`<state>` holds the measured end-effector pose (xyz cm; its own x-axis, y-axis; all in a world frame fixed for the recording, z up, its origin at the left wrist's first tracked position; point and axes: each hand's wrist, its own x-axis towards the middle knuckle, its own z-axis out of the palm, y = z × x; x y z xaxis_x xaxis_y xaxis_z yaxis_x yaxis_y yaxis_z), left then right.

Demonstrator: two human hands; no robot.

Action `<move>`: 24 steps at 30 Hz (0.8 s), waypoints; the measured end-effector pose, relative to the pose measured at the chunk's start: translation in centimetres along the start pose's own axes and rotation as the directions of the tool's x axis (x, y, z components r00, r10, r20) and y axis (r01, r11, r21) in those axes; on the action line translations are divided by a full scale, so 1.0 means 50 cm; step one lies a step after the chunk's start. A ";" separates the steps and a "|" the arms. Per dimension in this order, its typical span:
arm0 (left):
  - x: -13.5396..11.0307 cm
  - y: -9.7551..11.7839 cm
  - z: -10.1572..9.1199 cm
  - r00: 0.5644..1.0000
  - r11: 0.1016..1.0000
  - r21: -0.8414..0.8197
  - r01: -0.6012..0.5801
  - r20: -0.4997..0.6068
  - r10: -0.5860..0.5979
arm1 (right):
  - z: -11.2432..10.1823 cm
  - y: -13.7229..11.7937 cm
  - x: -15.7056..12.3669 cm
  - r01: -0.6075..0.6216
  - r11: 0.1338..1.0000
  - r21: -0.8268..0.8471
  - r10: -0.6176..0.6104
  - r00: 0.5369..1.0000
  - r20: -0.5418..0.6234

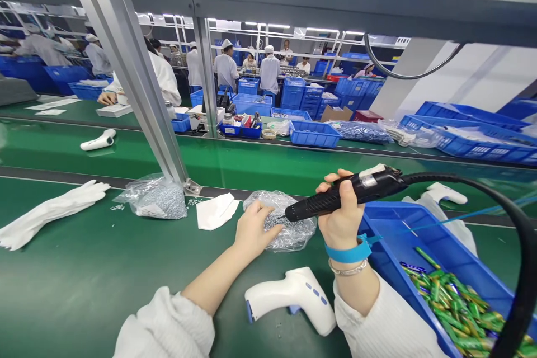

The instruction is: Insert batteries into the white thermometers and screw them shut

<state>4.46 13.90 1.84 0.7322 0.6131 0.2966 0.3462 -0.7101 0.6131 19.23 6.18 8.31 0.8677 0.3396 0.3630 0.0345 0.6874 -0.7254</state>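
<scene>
Mostly black screwdriver, thin-tipped, thickly corded

Green bench bears glove, bags, white device, bin

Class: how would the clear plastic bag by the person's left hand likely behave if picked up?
The bag would probably sag, since its film looks thin and crumpled. The many small metallic-looking pieces inside may make it heavy for its size. Some could spill if it tips: the tip of the black driver seems to reach among them, suggesting an opening.
</scene>
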 end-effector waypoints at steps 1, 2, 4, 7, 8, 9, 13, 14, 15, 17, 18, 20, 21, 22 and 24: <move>0.015 0.001 0.010 1.000 1.000 0.014 0.000 -0.014 0.000 | -0.001 0.000 0.001 0.002 1.000 -0.001 -0.002 1.000 0.002; 0.025 0.003 0.021 1.000 1.000 0.028 -0.001 -0.027 0.002 | -0.002 -0.001 0.001 0.004 1.000 -0.002 -0.004 1.000 0.003; 0.037 0.005 0.039 0.999 0.998 0.056 -0.001 -0.052 0.003 | -0.003 -0.002 0.003 0.009 1.000 -0.004 -0.009 1.000 0.001; 0.039 0.005 0.054 0.997 0.997 0.080 0.000 -0.075 0.006 | -0.001 -0.004 0.005 0.013 1.000 -0.003 -0.013 1.000 -0.005; 0.038 0.004 0.056 0.997 0.996 0.085 0.001 -0.077 0.006 | 0.000 -0.004 0.006 0.014 1.000 -0.001 -0.014 1.000 -0.008; 0.037 0.003 0.057 0.997 0.996 0.089 0.002 -0.078 0.005 | 0.001 -0.005 0.006 0.013 1.000 0.001 -0.013 1.000 -0.010; 0.037 0.000 0.055 0.997 0.995 0.099 0.011 -0.078 -0.003 | 0.004 -0.008 0.006 0.010 1.000 0.002 -0.010 1.000 -0.019; 0.038 -0.001 0.055 0.997 0.995 0.100 0.014 -0.078 -0.006 | 0.005 -0.009 0.006 0.011 1.000 0.001 -0.011 1.000 -0.020; 0.038 -0.002 0.054 0.997 0.995 0.100 0.016 -0.077 -0.008 | 0.005 -0.010 0.006 0.012 1.000 0.001 -0.012 1.000 -0.020; 0.037 -0.004 0.054 0.997 0.995 0.097 0.018 -0.076 -0.011 | 0.004 -0.012 0.006 0.015 1.000 0.003 -0.015 1.000 -0.016; 0.037 -0.005 0.054 0.997 0.995 0.094 0.018 -0.076 -0.010 | 0.004 -0.013 0.006 0.017 1.000 0.004 -0.017 1.000 -0.014; 0.036 -0.006 0.053 0.997 0.996 0.086 0.016 -0.078 -0.009 | 0.004 -0.015 0.006 0.023 1.000 0.006 -0.023 1.000 -0.012; 0.036 -0.006 0.053 0.997 0.997 0.081 0.015 -0.081 -0.008 | 0.003 -0.015 0.006 0.026 1.000 0.007 -0.026 1.000 -0.013; 0.035 -0.005 0.053 0.997 0.997 0.075 0.013 -0.082 -0.007 | 0.003 -0.016 0.006 0.029 1.000 0.009 -0.029 0.999 -0.014; 0.035 -0.004 0.054 0.997 0.998 0.061 0.008 -0.079 -0.003 | 0.004 -0.017 0.006 0.029 0.999 0.021 -0.029 0.999 -0.016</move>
<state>7.26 14.20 0.26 0.6823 0.6408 0.3520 0.3869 -0.7250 0.5698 19.38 5.84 9.14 0.8742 0.3091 0.3745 0.0497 0.7102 -0.7022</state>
